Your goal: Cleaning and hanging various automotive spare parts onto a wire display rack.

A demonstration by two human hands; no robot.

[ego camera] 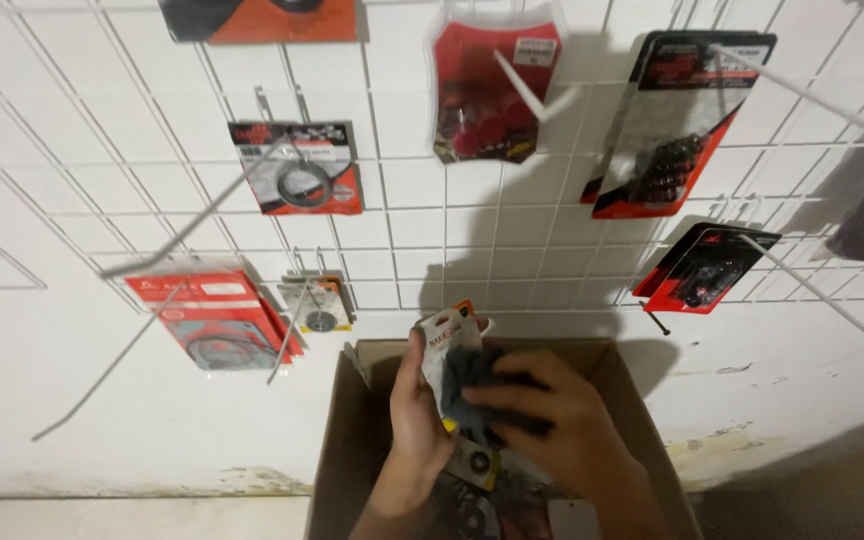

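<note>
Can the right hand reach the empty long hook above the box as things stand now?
Probably not at once: the right hand is pressing a dark cloth onto the packet over the cardboard box. The hook itself looks unobstructed.

Lots of carded packs hanging on the white wire grid. Top left there's an orange and black one [258, 20], cut off by the frame. Below it, a red-black card with a ring [298, 167]. Top middle, a clear red pouch [493, 90]; to its right, a tall black-red blister card [679, 120], and a smaller one [704, 267] lower down. Lower left: a red gasket pack [214, 318] and a small pale card [318, 304]. Over the cardboard box [352, 440], a white-orange packet [449, 345] is held, probably a small parts bag.
</note>
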